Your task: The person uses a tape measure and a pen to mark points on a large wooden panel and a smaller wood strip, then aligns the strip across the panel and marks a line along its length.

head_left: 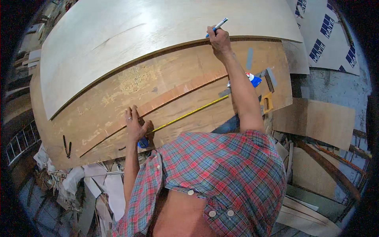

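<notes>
My right hand (219,40) is closed around a blue and white marker pen (222,23) at the near edge of a large pale wood sheet (130,37). My left hand (136,125) rests with fingers apart on a long thin wooden strip (173,94). Strip and sheet both lie on a worn plywood board (166,71). Beside my left thumb sits the blue case of a tape measure (143,142), its yellow blade drawn out to the right, below the strip.
Right of the tape blade lie a try square (271,80), a blue and white packet (255,80) and a yellow-handled handsaw (267,103). A black V-shaped tool (67,147) lies at the board's left end. Offcuts and scraps (94,181) crowd the floor.
</notes>
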A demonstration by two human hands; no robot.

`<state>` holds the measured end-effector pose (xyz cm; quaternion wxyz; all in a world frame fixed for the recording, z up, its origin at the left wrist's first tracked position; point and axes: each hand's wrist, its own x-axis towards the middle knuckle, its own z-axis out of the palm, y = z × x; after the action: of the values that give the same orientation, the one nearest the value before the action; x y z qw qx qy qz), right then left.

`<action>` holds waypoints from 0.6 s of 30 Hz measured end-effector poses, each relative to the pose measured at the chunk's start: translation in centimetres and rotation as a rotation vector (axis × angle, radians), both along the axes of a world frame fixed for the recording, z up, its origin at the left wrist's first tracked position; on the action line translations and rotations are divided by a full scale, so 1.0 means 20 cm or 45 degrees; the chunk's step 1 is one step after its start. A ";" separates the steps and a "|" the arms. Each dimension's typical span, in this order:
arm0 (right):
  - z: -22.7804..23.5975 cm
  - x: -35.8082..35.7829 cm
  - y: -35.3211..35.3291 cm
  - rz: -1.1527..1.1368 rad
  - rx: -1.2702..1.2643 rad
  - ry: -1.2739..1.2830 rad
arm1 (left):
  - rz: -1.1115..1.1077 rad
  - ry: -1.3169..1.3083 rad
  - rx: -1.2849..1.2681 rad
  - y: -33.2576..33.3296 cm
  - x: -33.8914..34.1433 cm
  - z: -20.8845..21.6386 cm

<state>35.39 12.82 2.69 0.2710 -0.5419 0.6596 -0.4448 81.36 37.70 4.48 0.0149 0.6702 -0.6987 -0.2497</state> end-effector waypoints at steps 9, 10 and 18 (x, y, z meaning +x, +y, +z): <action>-0.03 -0.05 -0.04 -0.004 -0.069 0.063 | -0.022 -0.001 -0.056 0.00 0.00 -0.02; -0.03 -0.05 -0.04 0.001 -0.062 0.062 | -0.043 0.010 -0.060 0.00 0.00 -0.01; 0.03 -0.04 -0.04 -0.007 0.084 0.018 | -0.053 0.004 -0.101 -0.01 -0.01 -0.03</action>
<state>34.61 12.09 3.23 0.2826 -0.5341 0.6773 -0.4197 81.09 37.50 3.85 0.0373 0.6540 -0.7219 -0.2231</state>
